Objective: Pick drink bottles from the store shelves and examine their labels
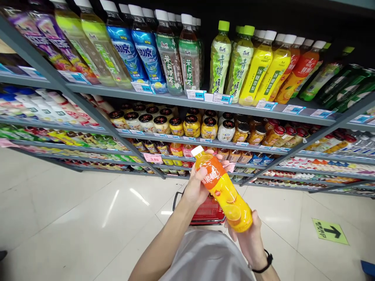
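the left hand (197,191) is closing around the upper part of the orange bottle (227,197), its thumb pressing on the front of the label and its fingertips showing beyond the far side. the bottle is leaning across the middle of the view, in front of the person, with its white cap (197,151) pointing to the upper left and its base to the lower right. the right hand (249,234) is cupping that base, fingers on one side and thumb on the other. the left is probably steadying the neck end while the right is bearing weight, and the slant is likely serving to keep the printed front turned up toward the eyes.

around them, purple-labelled bottles (49,39) are standing at the left of the top shelf (172,98), blue-labelled bottles (140,50) following, probably lined up front-out so labels and prices are reading easily. a pink price card (152,158) is hanging lower down. a red basket (208,210) is sitting below and beyond the hands; bottle and left hand are covering part of it, so its contents are staying unclear. dark-lidded jars (192,128) are filling a middle row, while the bottle's top is blocking some goods beneath. grey clothing (211,253) is hiding the nearest floor. farther right, similar orange-labelled bottles (304,72) are standing above, a black wristband (265,263) is circling the right wrist, and a yellow-green arrow sign (331,231) is lying on the floor.
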